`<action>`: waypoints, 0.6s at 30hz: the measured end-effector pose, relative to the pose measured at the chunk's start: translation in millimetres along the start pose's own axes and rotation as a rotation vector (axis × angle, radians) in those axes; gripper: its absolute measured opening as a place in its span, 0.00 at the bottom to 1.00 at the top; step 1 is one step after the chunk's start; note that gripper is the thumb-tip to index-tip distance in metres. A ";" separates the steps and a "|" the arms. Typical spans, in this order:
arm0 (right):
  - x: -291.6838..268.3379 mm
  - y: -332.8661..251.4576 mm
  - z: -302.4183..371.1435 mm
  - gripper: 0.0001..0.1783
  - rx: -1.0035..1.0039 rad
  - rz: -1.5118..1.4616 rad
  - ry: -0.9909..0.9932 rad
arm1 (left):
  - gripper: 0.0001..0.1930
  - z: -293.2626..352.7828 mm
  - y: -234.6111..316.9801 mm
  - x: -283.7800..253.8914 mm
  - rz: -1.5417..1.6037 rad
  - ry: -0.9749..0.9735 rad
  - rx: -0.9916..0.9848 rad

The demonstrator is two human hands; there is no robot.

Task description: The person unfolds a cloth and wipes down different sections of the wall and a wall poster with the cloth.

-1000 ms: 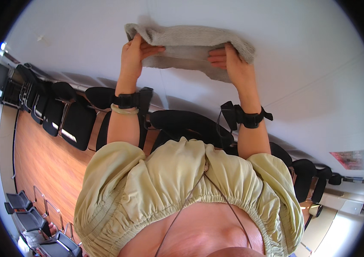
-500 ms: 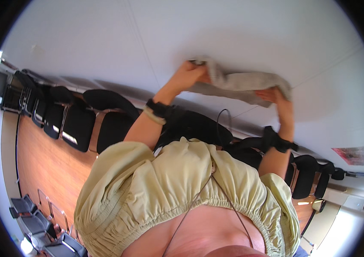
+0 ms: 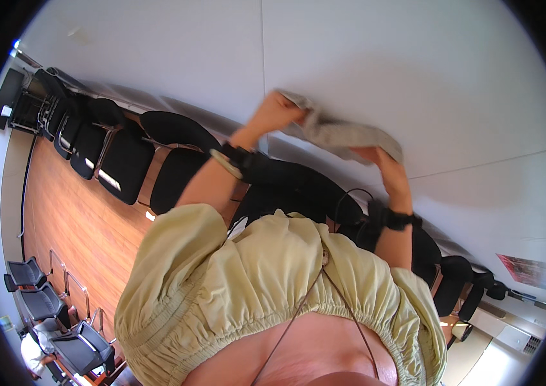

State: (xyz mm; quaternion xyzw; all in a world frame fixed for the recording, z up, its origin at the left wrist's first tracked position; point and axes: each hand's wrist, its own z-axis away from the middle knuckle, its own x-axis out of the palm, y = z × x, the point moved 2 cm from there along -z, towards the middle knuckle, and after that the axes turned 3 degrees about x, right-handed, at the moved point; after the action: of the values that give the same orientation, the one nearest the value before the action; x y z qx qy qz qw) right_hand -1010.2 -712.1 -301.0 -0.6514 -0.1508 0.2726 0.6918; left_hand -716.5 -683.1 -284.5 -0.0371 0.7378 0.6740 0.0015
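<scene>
A grey cloth [image 3: 350,134] stretches between my two hands just above a broad white tabletop [image 3: 414,77]. My left hand [image 3: 277,114] is closed on its left end, where a corner sticks up past the fingers. At the right end, my right hand [image 3: 383,164] grips the lower edge, and the cloth partly covers its fingers. The middle of the cloth sags in loose folds. Each wrist wears a black strap, and a pale band sits beside the left one.
A row of black chairs [image 3: 122,161] lines the table's near edge, running behind my arms. Grey chairs [image 3: 45,302] stand on the wooden floor [image 3: 73,219] at the lower left. A coloured sheet [image 3: 530,271] lies at the table's right.
Both hands and the cloth have shifted in view, the right hand left and lower. The cloth now looks narrower and slopes down to the right. The whole view has turned somewhat.
</scene>
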 end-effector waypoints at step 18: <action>102.8 119.8 -67.9 0.19 0.072 0.081 0.128 | 0.12 12.6 -133.4 -48.6 -0.355 -0.217 -0.147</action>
State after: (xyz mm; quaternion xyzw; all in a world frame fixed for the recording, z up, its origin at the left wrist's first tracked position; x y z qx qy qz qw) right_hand -910.7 -708.5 -441.1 -0.6478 -0.0697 0.2634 0.7115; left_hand -661.1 -679.8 -415.8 -0.0935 0.6641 0.7151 0.1969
